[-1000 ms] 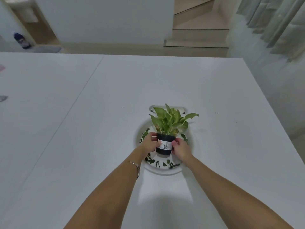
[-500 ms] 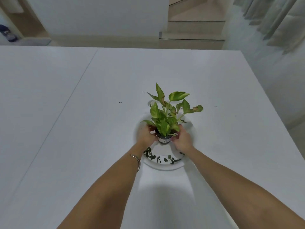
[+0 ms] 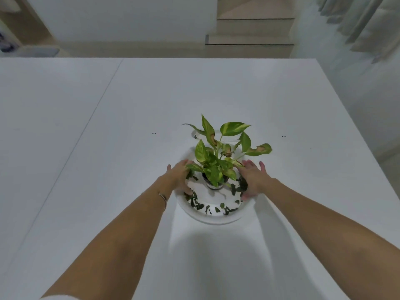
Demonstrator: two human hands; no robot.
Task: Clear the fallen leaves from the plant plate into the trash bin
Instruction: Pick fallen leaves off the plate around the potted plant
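Note:
A small potted plant (image 3: 218, 152) in a black pot (image 3: 214, 184) stands upright in the middle of a round white plate (image 3: 214, 218) on the white table. Several dark fallen leaves (image 3: 199, 205) lie scattered on the plate around the pot, mostly along its near and side parts. My left hand (image 3: 179, 176) lies over the plate's left rim with its fingers spread and its thumb inside the plate. My right hand (image 3: 253, 178) lies likewise over the right rim. Neither hand touches the pot. No trash bin is in view.
The white table (image 3: 108, 148) stretches wide on all sides, with a seam (image 3: 91, 124) running down its left part. A white object (image 3: 195, 133) peeks out behind the plant. Steps (image 3: 253, 31) and a curtain (image 3: 363, 24) lie beyond the far edge.
Both hands held the black pot a second ago. They have let go of it and moved apart onto the plate's sides, and the pot now stands on the plate.

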